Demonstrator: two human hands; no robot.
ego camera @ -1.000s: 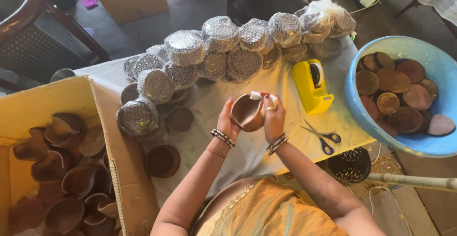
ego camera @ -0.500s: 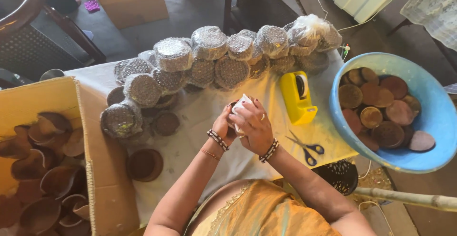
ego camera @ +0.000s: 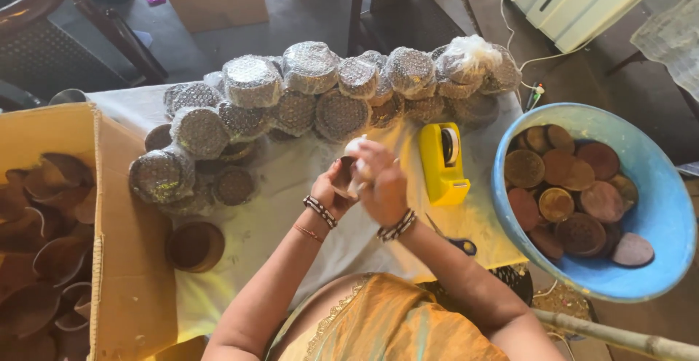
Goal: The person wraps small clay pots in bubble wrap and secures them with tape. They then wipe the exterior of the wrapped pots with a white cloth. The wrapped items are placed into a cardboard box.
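My left hand (ego camera: 328, 190) holds a small brown clay bowl (ego camera: 344, 175) above the middle of the white-covered table (ego camera: 291, 215). My right hand (ego camera: 380, 183) lies over the bowl's right side and presses a white piece of cloth or paper (ego camera: 357, 145) against it. The right hand is blurred by motion and hides most of the bowl. Both wrists wear bangles.
Bubble-wrapped round bundles (ego camera: 313, 66) are stacked along the table's far side. A yellow tape dispenser (ego camera: 441, 163) and scissors (ego camera: 455, 241) lie to the right. A blue basin (ego camera: 659, 212) holds brown clay lids. A cardboard box (ego camera: 109, 208) at the left holds clay bowls; another bowl (ego camera: 195, 246) sits beside it.
My right hand has come over the bowl from its rim and now covers it, rubbing with the white piece. The view has shifted so everything sits further left.
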